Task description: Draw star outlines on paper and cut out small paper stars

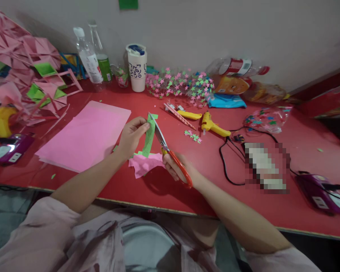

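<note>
A narrow strip of green paper [149, 140] is pinched near its top between the thumb and fingers of my left hand [133, 135]. My right hand [178, 167] grips a pair of scissors [181, 166] with orange-red handles. Their blades point up and away, right beside the strip's upper end; whether they cut into it I cannot tell. Below the strip lies a crumpled piece of pink paper [143, 166] with green scraps around it. To the left of my left hand rests a stack of pink paper sheets [85, 132].
Behind my hands are a yellow utility knife [189, 115], a yellow glue gun [214, 124], small paper stars [192, 136] and a white tumbler [137, 70]. Black cables run around a blurred phone-like object [265, 166] at right. Pink folded paper pieces [31, 56] pile up at left.
</note>
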Motion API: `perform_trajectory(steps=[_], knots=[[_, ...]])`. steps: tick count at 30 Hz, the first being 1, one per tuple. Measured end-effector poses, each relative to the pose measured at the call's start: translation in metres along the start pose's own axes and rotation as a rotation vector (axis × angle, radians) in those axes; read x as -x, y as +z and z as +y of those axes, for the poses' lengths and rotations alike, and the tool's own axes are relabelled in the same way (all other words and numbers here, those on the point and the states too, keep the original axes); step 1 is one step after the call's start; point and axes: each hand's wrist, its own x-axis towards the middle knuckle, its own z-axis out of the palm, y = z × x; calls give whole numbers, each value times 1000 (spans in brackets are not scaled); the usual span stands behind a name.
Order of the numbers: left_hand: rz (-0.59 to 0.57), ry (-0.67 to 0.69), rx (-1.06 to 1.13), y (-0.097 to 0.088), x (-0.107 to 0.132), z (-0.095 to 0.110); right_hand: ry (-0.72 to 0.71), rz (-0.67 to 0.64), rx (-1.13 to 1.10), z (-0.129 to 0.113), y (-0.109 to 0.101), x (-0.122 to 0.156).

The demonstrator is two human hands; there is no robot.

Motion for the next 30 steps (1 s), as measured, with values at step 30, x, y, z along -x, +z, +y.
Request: perform_trajectory(steps=[30], knots=[[-206,-328,261,-4,-3,13,32,133,117,-10,-9,1]])
